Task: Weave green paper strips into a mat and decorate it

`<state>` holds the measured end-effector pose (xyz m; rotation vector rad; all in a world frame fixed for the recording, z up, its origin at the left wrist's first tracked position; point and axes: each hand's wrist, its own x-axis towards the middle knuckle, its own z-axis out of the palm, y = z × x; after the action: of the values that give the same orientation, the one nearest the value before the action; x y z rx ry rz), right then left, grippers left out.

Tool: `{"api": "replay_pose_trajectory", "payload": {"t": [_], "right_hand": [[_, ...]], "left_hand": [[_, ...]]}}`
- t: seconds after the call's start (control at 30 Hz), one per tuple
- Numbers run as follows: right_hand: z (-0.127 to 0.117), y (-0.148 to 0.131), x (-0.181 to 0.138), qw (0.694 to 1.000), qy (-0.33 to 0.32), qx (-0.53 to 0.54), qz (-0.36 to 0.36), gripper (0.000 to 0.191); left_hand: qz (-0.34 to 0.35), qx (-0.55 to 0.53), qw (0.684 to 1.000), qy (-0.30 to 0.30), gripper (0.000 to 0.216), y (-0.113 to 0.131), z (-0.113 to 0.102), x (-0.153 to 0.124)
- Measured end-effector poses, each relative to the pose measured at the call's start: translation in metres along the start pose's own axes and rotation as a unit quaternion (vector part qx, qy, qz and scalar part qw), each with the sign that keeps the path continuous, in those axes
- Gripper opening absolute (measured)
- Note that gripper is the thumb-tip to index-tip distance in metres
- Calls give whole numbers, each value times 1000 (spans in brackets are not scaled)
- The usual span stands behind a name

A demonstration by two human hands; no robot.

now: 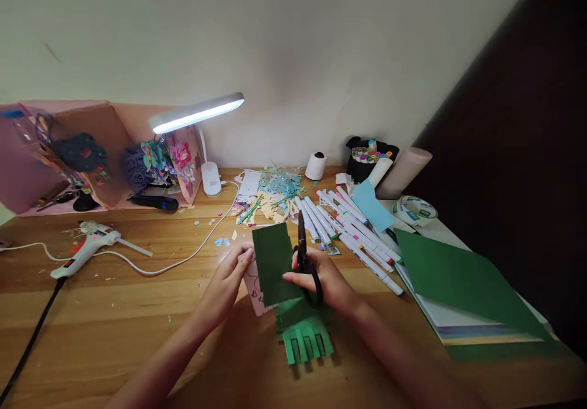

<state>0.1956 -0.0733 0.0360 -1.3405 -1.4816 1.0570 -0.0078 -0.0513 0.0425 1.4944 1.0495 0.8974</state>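
Between the thumb and fingers of my left hand [232,268] is the left edge of a dark green paper rectangle [274,265]. Behind that edge shows a pink paper [255,290] with line drawings, also at my left fingers. My right hand [328,277] grips black-handled scissors [302,238], their blades pointing up and away from me. My right thumb touches the green rectangle's right side. Just below lies a lighter green paper piece [305,332] cut into strips with slots, near the table's front. The rectangle hides part of it.
A hot glue gun [89,247] with its cord lies left. A lit desk lamp [211,176], paper scraps [279,189], a thread cone [316,166] and a marker holder [369,158] stand behind. Loose markers [353,225], tape [415,210] and coloured sheets [463,274] are right.
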Motion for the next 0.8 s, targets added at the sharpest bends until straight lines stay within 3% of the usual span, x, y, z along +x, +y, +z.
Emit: {"api": "replay_pose_trajectory", "payload": {"t": [0.07,0.1,0.13,0.2,0.27,0.4,0.43,0.47,0.53,0.7,0.8], "right_hand": [[-19,8,8,999,34,-18,1,26],[-32,14,13,997,71,-33,6,28],[-47,20,19,985,147,-88,16,32],[-78,34,29,968,218,-124,30,37],[-105,45,36,950,269,-154,49,40],[-131,57,40,923,301,-228,73,32],[-134,58,39,909,307,-269,80,29],[-136,59,38,896,311,-306,88,28],[-141,61,36,866,311,-377,106,28],[-149,71,33,798,270,-507,184,35],[-147,76,30,798,266,-513,169,39]], "left_hand": [[-9,24,999,24,38,0,-6,1],[-13,42,998,37,40,0,-11,1],[-15,72,996,51,42,0,-19,2],[-29,188,978,80,44,-2,-42,2],[-70,355,923,130,47,-4,-74,-1],[-152,486,819,264,54,-6,-149,-21],[-171,528,780,289,52,-7,-166,-28],[-189,562,748,298,51,-8,-180,-34],[-208,590,720,302,48,-10,-202,-46],[-211,614,715,261,45,-22,-233,-54],[-214,596,732,253,53,-26,-246,-51]]}}
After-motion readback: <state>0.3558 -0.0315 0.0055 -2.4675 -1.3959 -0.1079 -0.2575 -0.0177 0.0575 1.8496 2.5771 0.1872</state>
